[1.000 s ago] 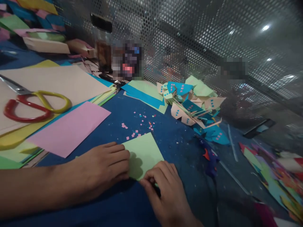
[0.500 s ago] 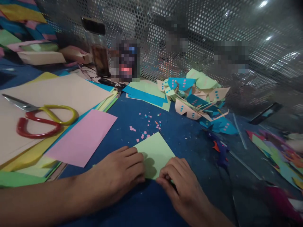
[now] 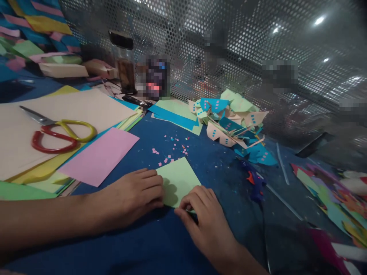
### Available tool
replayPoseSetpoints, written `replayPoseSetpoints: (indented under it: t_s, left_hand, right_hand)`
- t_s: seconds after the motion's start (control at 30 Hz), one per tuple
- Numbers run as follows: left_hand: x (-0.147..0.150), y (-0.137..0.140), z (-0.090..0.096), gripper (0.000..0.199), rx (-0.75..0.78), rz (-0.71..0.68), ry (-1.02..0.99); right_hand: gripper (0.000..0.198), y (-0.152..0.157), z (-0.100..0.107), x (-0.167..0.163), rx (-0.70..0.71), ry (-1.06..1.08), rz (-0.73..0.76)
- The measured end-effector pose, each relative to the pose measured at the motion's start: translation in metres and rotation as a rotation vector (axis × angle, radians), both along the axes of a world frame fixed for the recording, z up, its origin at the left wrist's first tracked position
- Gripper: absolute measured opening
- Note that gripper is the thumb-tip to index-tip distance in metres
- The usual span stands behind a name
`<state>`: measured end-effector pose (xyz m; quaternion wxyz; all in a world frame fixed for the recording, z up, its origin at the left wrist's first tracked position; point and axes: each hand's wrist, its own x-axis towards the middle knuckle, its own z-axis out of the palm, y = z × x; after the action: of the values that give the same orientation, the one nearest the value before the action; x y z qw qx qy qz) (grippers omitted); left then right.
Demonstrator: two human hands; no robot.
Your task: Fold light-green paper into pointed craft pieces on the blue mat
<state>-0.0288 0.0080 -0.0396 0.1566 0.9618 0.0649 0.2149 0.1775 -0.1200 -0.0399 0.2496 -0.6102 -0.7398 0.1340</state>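
Observation:
A light green sheet of paper (image 3: 181, 176) lies on the blue tabletop in front of me, one corner pointing away. My left hand (image 3: 142, 189) rests on its left side, fingers curled and pressed on the near left part. At the near right edge, my right hand (image 3: 205, 210) pinches the paper between thumb and fingers. The near edge is partly hidden by my hands, so I cannot tell how far it is folded. Tiny pink paper bits (image 3: 169, 156) are scattered just beyond the sheet. A pink sheet (image 3: 100, 156) lies beyond my left forearm.
Scissors (image 3: 61, 133) with red and yellow handles lie on stacked paper (image 3: 86, 105) at left. A pile of cut paper shapes (image 3: 232, 122) sits at the back. To the right are a glue gun (image 3: 256, 183) with its cord and coloured scraps (image 3: 329, 194). A jar (image 3: 124, 65) stands behind.
The whole view has shifted a little. Both hands stay at the near edge of the green paper, with almost the same grip and no clear change in the sheet.

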Motion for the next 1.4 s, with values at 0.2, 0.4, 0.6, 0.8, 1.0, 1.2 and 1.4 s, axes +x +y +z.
replayPoseSetpoints:
  t_s: [0.2,0.4,0.6,0.8,1.0,1.2,1.4]
  left_hand:
    - [0.000,-0.001,-0.002,0.017,-0.009,-0.010,-0.015]
    - [0.001,-0.001,0.002,0.017,-0.009,-0.010,-0.019]
    - [0.000,-0.002,0.005,0.018,-0.049,0.019,0.022]
    - [-0.002,-0.004,0.007,0.015,-0.016,0.019,0.036]
    - [-0.004,-0.002,0.002,0.015,0.009,0.054,0.019]
    - [-0.002,0.000,0.002,0.015,-0.065,0.074,-0.026]
    - [0.001,0.003,0.001,0.014,-0.194,0.113,-0.007]
  right_hand:
    - [0.021,0.000,-0.001,0.000,0.008,0.020,-0.015]
    - [0.021,0.000,-0.001,-0.001,-0.016,0.003,-0.018]
    - [0.020,0.001,0.003,-0.001,-0.048,0.015,-0.033]
    - [0.019,0.001,0.006,0.000,-0.055,0.019,-0.036]
    - [0.019,0.002,0.006,0.002,0.021,-0.006,-0.056]
    - [0.018,0.007,0.003,0.005,0.053,-0.014,-0.068]
    - [0.018,0.013,0.001,0.005,0.027,0.017,-0.100]
